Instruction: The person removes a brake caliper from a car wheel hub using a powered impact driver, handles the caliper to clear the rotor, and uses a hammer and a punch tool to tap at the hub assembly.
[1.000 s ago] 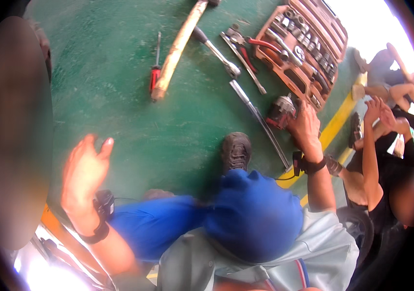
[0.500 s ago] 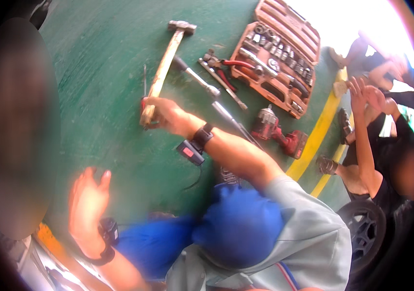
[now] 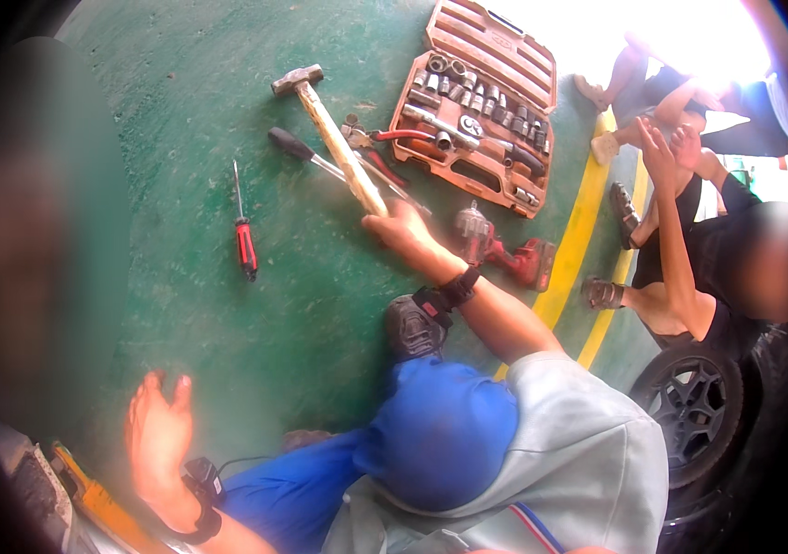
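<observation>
A hammer (image 3: 331,131) with a pale wooden handle is gripped near its butt end by my right hand (image 3: 405,233); its metal head points to the far left. The handle crosses above a black-handled steel tool (image 3: 292,144), hiding part of it. Red-handled pliers (image 3: 403,135) lie just beyond. To the left of the hammer, a red-and-black screwdriver (image 3: 245,247) rests on the green floor. At the lower left, my left hand (image 3: 159,427) is held with fingers raised and thumb apart, holding nothing.
An open orange socket case (image 3: 488,191) lies on the far side, with a red cordless impact wrench (image 3: 512,255) nearer me. Yellow lines (image 3: 581,235) run along the floor. On the right, people sit near a wheel (image 3: 690,415). A yellow-edged object (image 3: 103,503) stands lower left.
My right hand has moved right, away from the screwdriver, carrying the hammer, which now tilts the other way. The screwdriver is uncovered. My left hand is slightly lower in view, still open.
</observation>
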A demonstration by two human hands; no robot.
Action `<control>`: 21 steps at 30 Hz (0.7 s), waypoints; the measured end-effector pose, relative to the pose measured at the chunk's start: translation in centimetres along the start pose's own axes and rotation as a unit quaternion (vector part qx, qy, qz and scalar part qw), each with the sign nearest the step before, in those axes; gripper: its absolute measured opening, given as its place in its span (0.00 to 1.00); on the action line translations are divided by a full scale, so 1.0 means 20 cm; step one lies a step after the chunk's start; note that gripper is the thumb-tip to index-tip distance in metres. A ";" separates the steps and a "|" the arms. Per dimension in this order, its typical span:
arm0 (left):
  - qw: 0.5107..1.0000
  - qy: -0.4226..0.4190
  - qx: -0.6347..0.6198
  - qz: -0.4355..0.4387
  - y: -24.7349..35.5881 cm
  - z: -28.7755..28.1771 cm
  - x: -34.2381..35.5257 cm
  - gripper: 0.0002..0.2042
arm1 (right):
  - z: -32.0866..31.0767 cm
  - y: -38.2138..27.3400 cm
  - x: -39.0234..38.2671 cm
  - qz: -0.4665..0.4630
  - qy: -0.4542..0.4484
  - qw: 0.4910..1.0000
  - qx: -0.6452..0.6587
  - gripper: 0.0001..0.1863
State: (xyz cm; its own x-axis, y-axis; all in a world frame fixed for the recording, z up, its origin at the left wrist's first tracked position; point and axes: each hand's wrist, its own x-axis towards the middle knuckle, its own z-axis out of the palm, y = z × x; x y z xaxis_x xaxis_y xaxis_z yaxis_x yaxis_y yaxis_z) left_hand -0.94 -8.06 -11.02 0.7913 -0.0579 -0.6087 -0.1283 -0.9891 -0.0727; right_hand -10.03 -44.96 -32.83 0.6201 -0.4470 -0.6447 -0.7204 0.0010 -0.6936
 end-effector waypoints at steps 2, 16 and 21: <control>1.000 -0.003 -0.001 0.000 -0.01 0.00 -0.01 0.23 | 0.00 0.09 0.03 -0.056 0.050 0.994 -0.076 0.24; 1.000 -0.006 0.005 -0.001 -0.01 0.02 0.00 0.24 | -0.13 0.08 0.04 -0.210 0.215 0.899 -0.317 0.28; 1.000 -0.004 0.005 0.007 -0.02 0.03 0.01 0.24 | -0.38 -0.04 0.27 -0.330 0.351 0.787 -0.387 0.32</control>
State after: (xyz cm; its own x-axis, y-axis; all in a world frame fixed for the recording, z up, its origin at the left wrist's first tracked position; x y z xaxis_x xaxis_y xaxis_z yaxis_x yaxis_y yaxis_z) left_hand -1.17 -7.51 -11.55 0.7842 -0.0706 -0.6165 -0.1452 -0.9868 -0.0716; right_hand -8.35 -54.14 -33.37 0.8098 -0.5059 0.2971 -0.4555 -0.8613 -0.2249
